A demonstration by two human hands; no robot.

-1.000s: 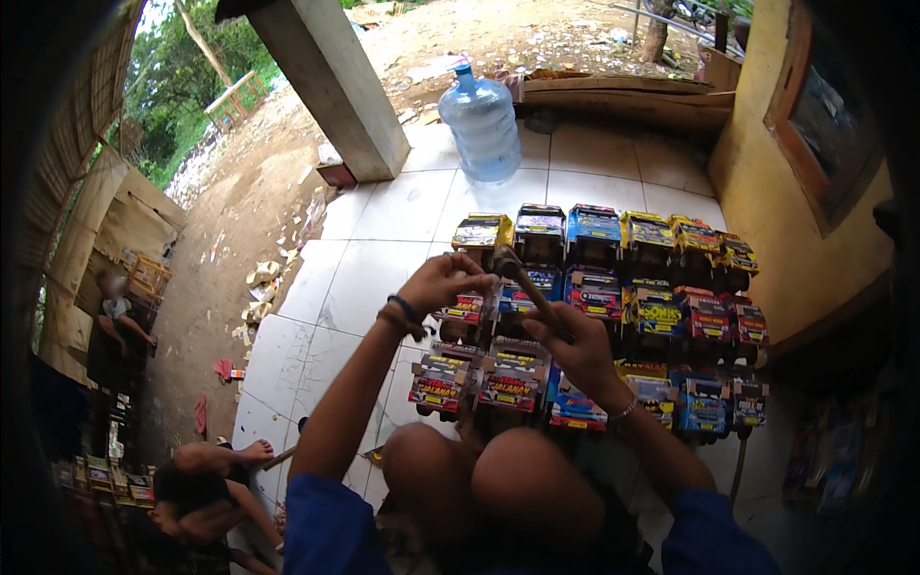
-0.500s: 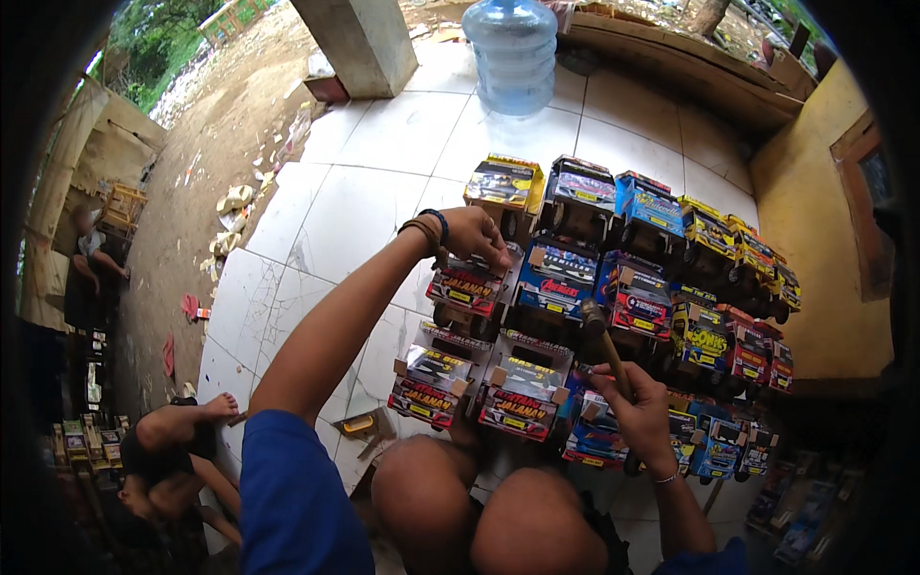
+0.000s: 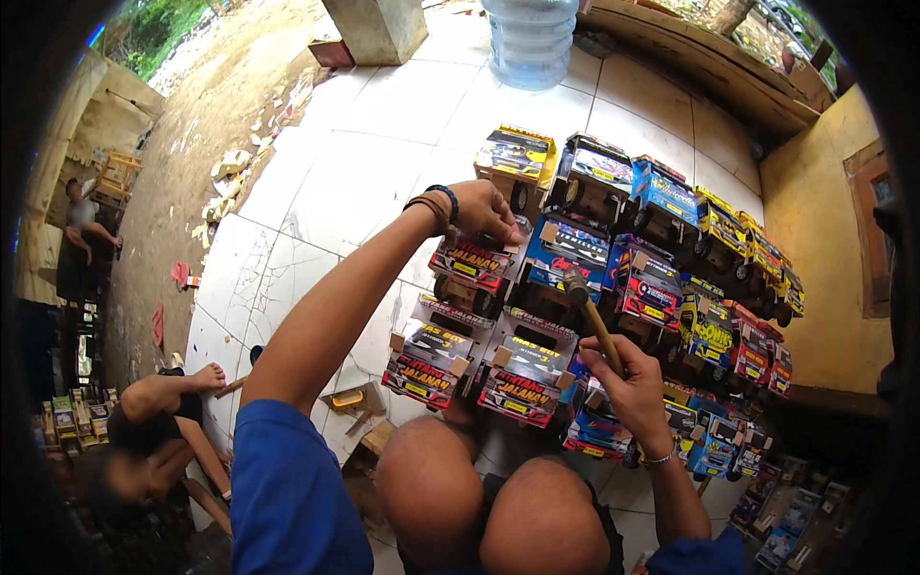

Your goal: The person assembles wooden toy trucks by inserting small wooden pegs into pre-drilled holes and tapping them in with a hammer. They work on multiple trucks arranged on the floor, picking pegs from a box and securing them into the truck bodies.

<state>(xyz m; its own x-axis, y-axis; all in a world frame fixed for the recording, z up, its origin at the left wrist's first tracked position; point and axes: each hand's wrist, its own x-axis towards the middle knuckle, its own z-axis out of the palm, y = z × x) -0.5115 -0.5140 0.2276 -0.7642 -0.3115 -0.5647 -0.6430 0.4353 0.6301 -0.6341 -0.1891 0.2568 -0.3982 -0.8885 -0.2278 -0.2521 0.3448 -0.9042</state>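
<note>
Head view: the left hand, fingers curled, grip content indeterminable, has lowered to the far right edge of the black-and-red toy truck at the middle row's left end, apparently establishing contact, while the right hand grips the hammer

Hammer: dull, dark metal head, plain brown wooden handle. Gripped by the handle, aloft, tilted; head end far and to the left, handle running back toward the viewer and right. Sits to the right of the toy truck, head apart from it.

Toy truck: boxy, black front panel, red lettering and red trim, yellow plate low in the middle. Upright, dark wheels down, nose toward the viewer. Left end of the middle row. Roof partly covered, details there can't be told.
</note>
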